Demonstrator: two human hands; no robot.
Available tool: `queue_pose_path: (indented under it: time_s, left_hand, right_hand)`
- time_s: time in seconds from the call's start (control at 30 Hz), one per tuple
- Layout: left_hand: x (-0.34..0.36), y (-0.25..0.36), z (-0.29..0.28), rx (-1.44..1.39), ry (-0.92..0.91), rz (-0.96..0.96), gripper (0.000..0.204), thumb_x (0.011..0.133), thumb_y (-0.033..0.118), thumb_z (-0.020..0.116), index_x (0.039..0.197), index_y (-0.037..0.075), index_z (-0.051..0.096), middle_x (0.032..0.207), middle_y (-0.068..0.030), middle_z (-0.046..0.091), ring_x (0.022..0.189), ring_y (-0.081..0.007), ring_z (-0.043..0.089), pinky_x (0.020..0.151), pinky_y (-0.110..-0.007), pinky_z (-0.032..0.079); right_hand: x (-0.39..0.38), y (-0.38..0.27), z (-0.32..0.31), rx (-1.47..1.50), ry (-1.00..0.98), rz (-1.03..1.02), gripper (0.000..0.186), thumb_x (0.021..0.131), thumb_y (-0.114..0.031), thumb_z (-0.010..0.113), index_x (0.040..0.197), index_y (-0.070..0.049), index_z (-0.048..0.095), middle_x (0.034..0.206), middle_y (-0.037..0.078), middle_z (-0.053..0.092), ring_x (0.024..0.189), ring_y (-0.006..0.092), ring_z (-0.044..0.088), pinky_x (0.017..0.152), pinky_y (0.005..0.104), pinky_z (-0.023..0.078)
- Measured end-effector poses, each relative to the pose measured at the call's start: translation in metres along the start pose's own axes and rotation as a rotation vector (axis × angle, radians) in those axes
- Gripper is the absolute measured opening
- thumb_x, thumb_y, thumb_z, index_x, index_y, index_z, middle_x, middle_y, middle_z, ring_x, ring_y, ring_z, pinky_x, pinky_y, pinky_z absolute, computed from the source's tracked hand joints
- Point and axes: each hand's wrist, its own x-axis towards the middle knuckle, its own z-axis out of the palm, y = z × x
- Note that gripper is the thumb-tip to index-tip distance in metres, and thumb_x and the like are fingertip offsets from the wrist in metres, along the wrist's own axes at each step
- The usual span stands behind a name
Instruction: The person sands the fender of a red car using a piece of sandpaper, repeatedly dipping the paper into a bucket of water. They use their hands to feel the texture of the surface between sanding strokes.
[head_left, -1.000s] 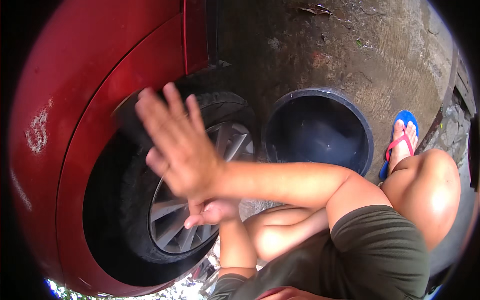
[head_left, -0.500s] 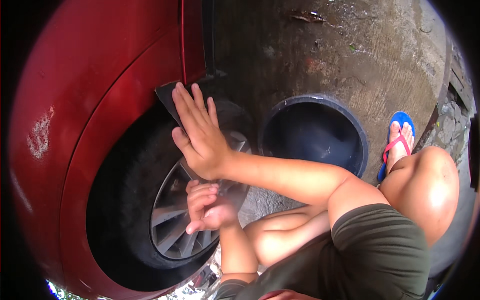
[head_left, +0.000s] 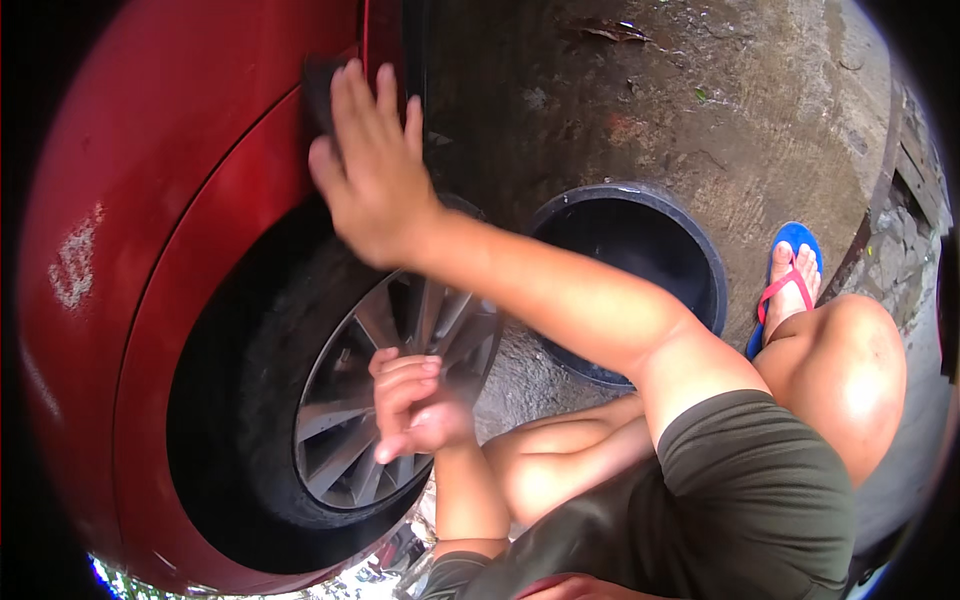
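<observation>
My right hand (head_left: pixel 378 165) reaches across to the red car's body panel (head_left: pixel 260 150) with its fingers stretched and spread. Under its palm and fingers lies a dark, thin sheet (head_left: pixel 318 92), flat against the paint near the panel seam above the wheel arch. Whether the sheet is sandpaper or cloth, I cannot tell. My left hand (head_left: pixel 418 408) hovers in front of the alloy wheel (head_left: pixel 340 430), fingers loosely curled and thumb apart, with nothing visible in it. Motion slightly blurs both hands.
A round black tub (head_left: pixel 690 235) stands on the wet concrete ground (head_left: pixel 560 100), partly behind my right forearm. My foot in a blue sandal (head_left: pixel 795 238) with red straps is to its right. A pale scuffed patch (head_left: pixel 75 262) marks the red paint at the left.
My right hand and the dark sheet have slid up the panel, away from the wheel's rim. My left hand stays nearly in place.
</observation>
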Motion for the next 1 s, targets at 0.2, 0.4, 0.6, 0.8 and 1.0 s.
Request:
queue_pose_path:
  time_s: [0.2, 0.4, 0.6, 0.8, 1.0]
  left_hand:
    - [0.008, -0.002, 0.006, -0.019, 0.058, 0.016, 0.092, 0.104, 0.076, 0.007, 0.07, 0.005, 0.055, 0.067, -0.0111, 0.065, 0.069, -0.0251, 0.064, 0.1, -0.051, 0.045]
    - [0.001, -0.005, -0.008, 0.025, 0.045, 0.052, 0.092, 0.105, 0.071, 0.004, 0.071, 0.004, 0.056, 0.067, -0.012, 0.065, 0.066, -0.0284, 0.064, 0.089, -0.048, 0.053]
    - [0.006, 0.005, -0.002, 0.12, -0.069, 0.158, 0.089, 0.106, 0.07, 0.005, 0.075, 0.005, 0.059, 0.071, -0.0106, 0.069, 0.069, -0.0276, 0.068, 0.097, -0.05, 0.046]
    - [0.08, 0.035, 0.002, 0.841, -0.602, 0.522, 0.062, 0.099, 0.05, 0.064, 0.138, 0.002, 0.064, 0.146, -0.0225, 0.059, 0.139, -0.0414, 0.053, 0.119, -0.057, 0.031]
    - [0.188, -0.001, 0.053, 1.557, -0.833, 0.799, 0.095, 0.092, 0.067, 0.058, 0.163, 0.006, 0.036, 0.173, -0.008, 0.029, 0.161, -0.0261, 0.02, 0.132, -0.05, 0.012]
  right_hand:
    - [-0.008, -0.003, 0.01, -0.128, 0.001, -0.024, 0.073, 0.106, -0.038, 0.046, 0.165, 0.001, 0.025, 0.17, 0.029, 0.021, 0.159, 0.0509, 0.014, 0.119, 0.0751, 0.01]
    - [-0.039, -0.054, 0.012, 0.057, -0.117, -0.11, 0.069, 0.109, -0.034, 0.043, 0.166, 0.0, 0.021, 0.172, 0.025, 0.021, 0.158, 0.0532, 0.011, 0.121, 0.0719, 0.008]
    - [-0.023, -0.05, -0.004, 0.213, -0.113, -0.213, 0.07, 0.108, -0.029, 0.045, 0.167, -0.001, 0.02, 0.173, 0.023, 0.02, 0.159, 0.0514, 0.012, 0.123, 0.0683, 0.005]
    - [0.049, -0.034, -0.095, 0.669, 0.179, 0.023, 0.052, 0.109, -0.018, 0.049, 0.157, 0.0, 0.041, 0.145, 0.022, 0.058, 0.134, 0.0331, 0.056, 0.113, 0.0494, 0.04]
    - [0.058, -0.033, -0.107, 0.628, 0.203, -0.069, 0.034, 0.107, -0.012, 0.059, 0.138, 0.003, 0.063, 0.12, 0.005, 0.071, 0.108, 0.0129, 0.065, 0.098, 0.0268, 0.049]
